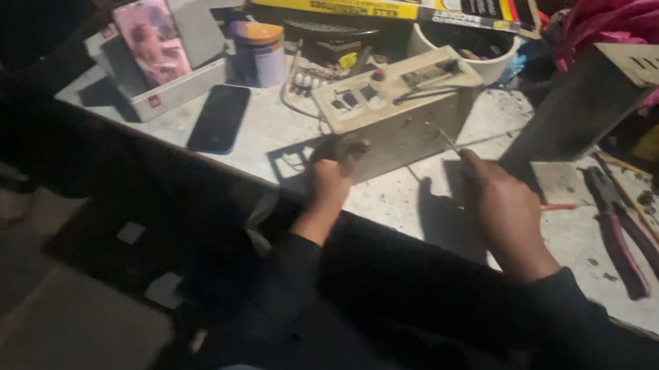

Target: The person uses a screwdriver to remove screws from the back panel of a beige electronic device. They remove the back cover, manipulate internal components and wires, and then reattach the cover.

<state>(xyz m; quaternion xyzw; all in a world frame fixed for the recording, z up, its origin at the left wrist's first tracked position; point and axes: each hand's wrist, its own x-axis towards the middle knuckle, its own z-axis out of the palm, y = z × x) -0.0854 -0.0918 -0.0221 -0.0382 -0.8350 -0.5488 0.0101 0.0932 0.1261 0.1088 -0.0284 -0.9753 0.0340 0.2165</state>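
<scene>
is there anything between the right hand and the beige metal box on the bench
Nothing visible. The right hand sits just right of the beige metal box, with only bare bench top and a thin rod at its fingertips between them. The left hand already grips the box's near corner.

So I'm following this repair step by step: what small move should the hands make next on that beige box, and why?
Probably steady the beige box with the left hand and bring the thin tool in the right hand onto its side. The box stands tilted on the table, and the tool tip already points at it.
</scene>
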